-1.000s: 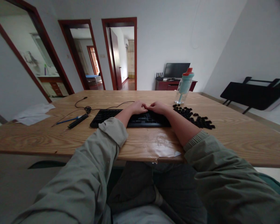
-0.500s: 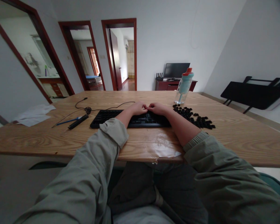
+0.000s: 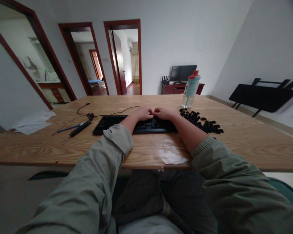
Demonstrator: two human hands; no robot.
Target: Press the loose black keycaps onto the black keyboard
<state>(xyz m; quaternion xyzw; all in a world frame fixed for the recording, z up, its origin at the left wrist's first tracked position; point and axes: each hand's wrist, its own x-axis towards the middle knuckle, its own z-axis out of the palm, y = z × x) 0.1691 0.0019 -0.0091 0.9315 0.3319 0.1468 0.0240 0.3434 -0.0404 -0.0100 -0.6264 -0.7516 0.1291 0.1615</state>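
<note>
A black keyboard [image 3: 112,123] lies flat on the wooden table in front of me. Over its right half, my left hand [image 3: 144,113] and my right hand [image 3: 162,113] meet at the fingertips. Both hands are closed, thumbs and fingers drawn together near the keyboard's far edge. Whatever they pinch or press is too small or hidden to name. Right of my right forearm is a spread heap of loose black keycaps [image 3: 197,120]. My hands and forearms cover part of the keys.
Behind the keycaps stands a clear bottle [image 3: 190,89] with a red and teal lid. To the left lie a black stick-like tool [image 3: 80,128], a thin blue tool [image 3: 69,128], a cable [image 3: 90,115] and white paper [image 3: 34,122]. Tape or film [image 3: 172,152] covers the near table edge.
The whole view has shifted slightly, so everything appears a little further left. My hands keep nearly the same pose over the keyboard.
</note>
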